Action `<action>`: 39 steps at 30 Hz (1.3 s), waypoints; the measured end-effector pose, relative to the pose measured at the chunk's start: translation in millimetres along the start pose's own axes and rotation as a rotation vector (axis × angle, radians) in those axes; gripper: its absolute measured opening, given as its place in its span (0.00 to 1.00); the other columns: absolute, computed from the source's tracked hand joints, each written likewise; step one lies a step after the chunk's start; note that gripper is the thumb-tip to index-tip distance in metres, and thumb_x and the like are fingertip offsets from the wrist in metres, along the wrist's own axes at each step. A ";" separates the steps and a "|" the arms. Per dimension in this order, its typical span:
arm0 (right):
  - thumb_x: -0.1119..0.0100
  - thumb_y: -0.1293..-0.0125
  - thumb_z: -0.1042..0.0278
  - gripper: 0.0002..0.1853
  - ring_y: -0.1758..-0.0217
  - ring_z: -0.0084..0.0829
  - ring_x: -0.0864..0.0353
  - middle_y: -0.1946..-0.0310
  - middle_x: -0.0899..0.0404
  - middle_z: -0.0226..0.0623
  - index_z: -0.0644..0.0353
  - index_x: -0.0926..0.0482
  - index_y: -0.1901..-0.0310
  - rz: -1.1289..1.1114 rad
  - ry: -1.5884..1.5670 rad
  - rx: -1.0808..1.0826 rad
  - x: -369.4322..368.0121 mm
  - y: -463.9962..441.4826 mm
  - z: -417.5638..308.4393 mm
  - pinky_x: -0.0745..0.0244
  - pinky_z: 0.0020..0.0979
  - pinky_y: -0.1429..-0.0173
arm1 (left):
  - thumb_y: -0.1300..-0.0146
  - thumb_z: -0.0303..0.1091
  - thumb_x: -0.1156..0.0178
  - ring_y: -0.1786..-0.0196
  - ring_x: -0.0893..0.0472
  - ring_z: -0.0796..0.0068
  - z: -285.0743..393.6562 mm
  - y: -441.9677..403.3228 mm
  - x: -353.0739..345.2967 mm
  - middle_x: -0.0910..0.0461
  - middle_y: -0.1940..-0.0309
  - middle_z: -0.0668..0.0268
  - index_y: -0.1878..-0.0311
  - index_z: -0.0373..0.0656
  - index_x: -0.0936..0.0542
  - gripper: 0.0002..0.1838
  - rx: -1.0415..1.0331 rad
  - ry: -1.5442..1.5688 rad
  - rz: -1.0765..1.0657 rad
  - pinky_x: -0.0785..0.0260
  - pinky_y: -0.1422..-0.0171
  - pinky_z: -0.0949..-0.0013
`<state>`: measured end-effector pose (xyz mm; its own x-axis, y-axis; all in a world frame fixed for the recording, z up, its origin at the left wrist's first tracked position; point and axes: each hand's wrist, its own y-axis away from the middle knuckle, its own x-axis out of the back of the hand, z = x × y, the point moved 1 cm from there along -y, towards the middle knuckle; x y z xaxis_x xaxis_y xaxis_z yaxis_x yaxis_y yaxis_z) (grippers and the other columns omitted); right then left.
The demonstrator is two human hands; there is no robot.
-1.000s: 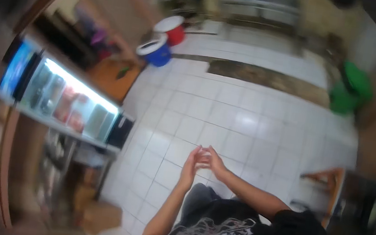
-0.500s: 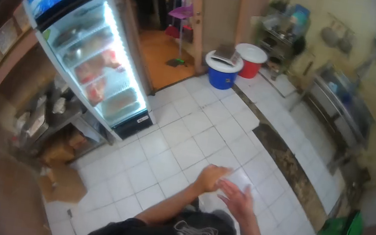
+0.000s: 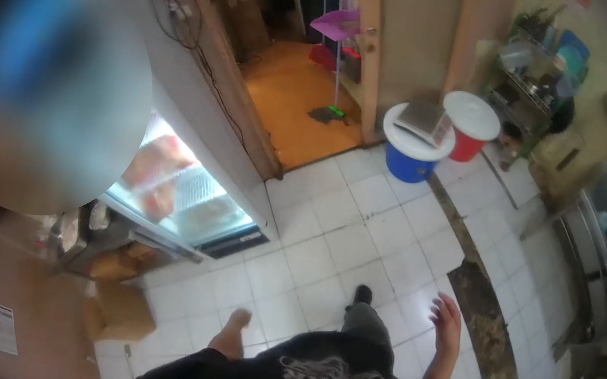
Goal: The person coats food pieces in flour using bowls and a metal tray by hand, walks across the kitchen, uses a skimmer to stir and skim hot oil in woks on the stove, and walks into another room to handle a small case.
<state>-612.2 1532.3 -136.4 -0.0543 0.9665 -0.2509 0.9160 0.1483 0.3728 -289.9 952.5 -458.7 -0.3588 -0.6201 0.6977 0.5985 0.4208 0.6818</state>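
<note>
Over the white tiled floor, to the lower left, hangs my left hand [image 3: 240, 319]; it is small and smeared, and its fingers cannot be made out. My right hand [image 3: 446, 320] is off to the right, its fingers apart and slightly bent, with nothing in them. Between the two hands are my black shirt [image 3: 347, 363] and a foot in a dark shoe [image 3: 363, 294]. The hands are well apart and touch no object.
A lit display fridge [image 3: 191, 196] stands left, partly covered by a round blur. Beyond it is a doorway with an orange floor [image 3: 286, 99]. A blue bucket [image 3: 407, 166] and red bucket [image 3: 467, 148] have white lids. A cardboard box [image 3: 121, 311] lies lower left; a dark floor strip [image 3: 480, 305] runs right.
My hands, close together before, have parted to left and right. The view has turned and moved closer to the doorway and buckets; a foot now shows ahead of my body.
</note>
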 end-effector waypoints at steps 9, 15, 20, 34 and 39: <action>0.35 0.39 0.56 0.21 0.53 0.35 0.26 0.59 0.24 0.41 0.63 0.24 0.52 -0.388 0.087 1.497 -314.0 -209.4 -394.7 0.30 0.36 0.46 | 0.34 0.44 0.42 0.62 0.17 0.60 123.7 -30.4 69.3 0.17 0.56 0.59 0.47 0.50 0.25 0.16 0.457 1.416 -0.128 0.28 0.62 0.59; 0.35 0.40 0.56 0.20 0.54 0.36 0.26 0.59 0.24 0.41 0.62 0.24 0.54 -0.532 -0.251 2.280 -479.5 -310.7 -490.2 0.30 0.37 0.47 | 0.32 0.42 0.45 0.59 0.19 0.64 208.7 -120.6 177.6 0.20 0.53 0.59 0.42 0.46 0.27 0.19 -0.303 1.080 0.291 0.27 0.56 0.57; 0.36 0.40 0.56 0.19 0.55 0.36 0.26 0.60 0.24 0.41 0.62 0.24 0.55 -0.514 -0.296 2.357 -609.1 -436.6 -529.8 0.30 0.38 0.47 | 0.34 0.37 0.42 0.52 0.21 0.69 193.2 -294.7 318.4 0.22 0.53 0.59 0.42 0.39 0.29 0.20 -0.436 1.386 0.067 0.27 0.51 0.61; 0.37 0.41 0.56 0.17 0.57 0.38 0.26 0.61 0.24 0.41 0.59 0.24 0.57 -0.578 -0.536 2.424 -883.0 -804.3 -603.9 0.31 0.41 0.49 | 0.32 0.47 0.46 0.56 0.19 0.59 280.6 -818.5 731.5 0.19 0.58 0.55 0.54 0.42 0.22 0.17 -0.153 0.502 0.157 0.27 0.52 0.56; 0.37 0.41 0.56 0.16 0.57 0.38 0.27 0.61 0.24 0.41 0.58 0.24 0.58 -0.588 -0.629 2.392 -992.2 -933.3 -622.7 0.31 0.42 0.49 | 0.33 0.49 0.43 0.51 0.18 0.58 233.7 -883.9 777.8 0.17 0.53 0.54 0.46 0.42 0.22 0.21 -0.217 0.347 0.288 0.26 0.47 0.55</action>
<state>-1660.7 565.6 320.9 -0.6543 0.7357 -0.1753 -0.3855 -0.5238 -0.7596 -1265.4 253.0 -467.3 0.0807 -0.6983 0.7112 0.7866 0.4829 0.3849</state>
